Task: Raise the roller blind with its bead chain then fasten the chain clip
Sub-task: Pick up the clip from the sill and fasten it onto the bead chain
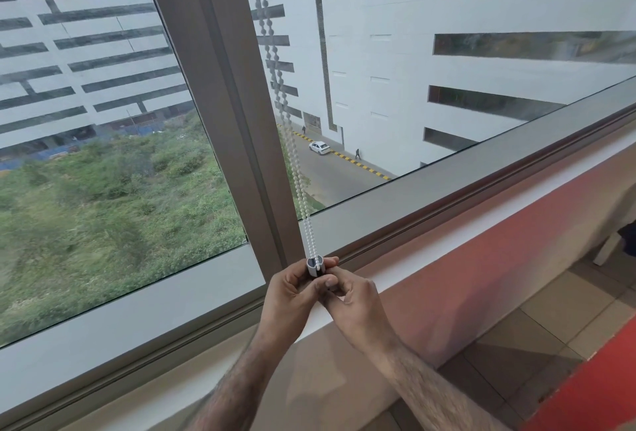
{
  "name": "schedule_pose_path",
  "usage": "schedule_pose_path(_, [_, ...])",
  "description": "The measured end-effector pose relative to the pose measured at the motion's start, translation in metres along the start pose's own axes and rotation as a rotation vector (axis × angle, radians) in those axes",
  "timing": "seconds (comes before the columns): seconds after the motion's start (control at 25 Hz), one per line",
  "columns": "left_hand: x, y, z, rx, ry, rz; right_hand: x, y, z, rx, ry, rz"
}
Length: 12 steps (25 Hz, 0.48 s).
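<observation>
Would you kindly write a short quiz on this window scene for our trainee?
1. True or false: the bead chain hangs as two strands in front of the glass.
2. The chain clip is gripped by: A) one hand B) both hands C) neither.
3. Fill in: the strands enter the clip at its ____.
Key: 1 true. 2 B: left hand and right hand. 3 top.

bare hairy forearms (pixel 413 384), l hand (pixel 290 289), r hand (pixel 356 301)
</observation>
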<state>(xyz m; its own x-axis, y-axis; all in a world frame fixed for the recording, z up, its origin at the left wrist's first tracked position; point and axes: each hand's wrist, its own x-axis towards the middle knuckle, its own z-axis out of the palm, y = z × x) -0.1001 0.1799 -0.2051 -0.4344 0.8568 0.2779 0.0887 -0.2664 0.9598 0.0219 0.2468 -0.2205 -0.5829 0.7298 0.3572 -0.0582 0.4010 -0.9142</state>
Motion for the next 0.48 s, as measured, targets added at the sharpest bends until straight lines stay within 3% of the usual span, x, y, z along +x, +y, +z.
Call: schedule_pose_path(0.48, [-0.004,0.001,-0.005,-0.013,0.046,-0.017,-0.001,0.006,0.015,0.002,0.055,-0.032])
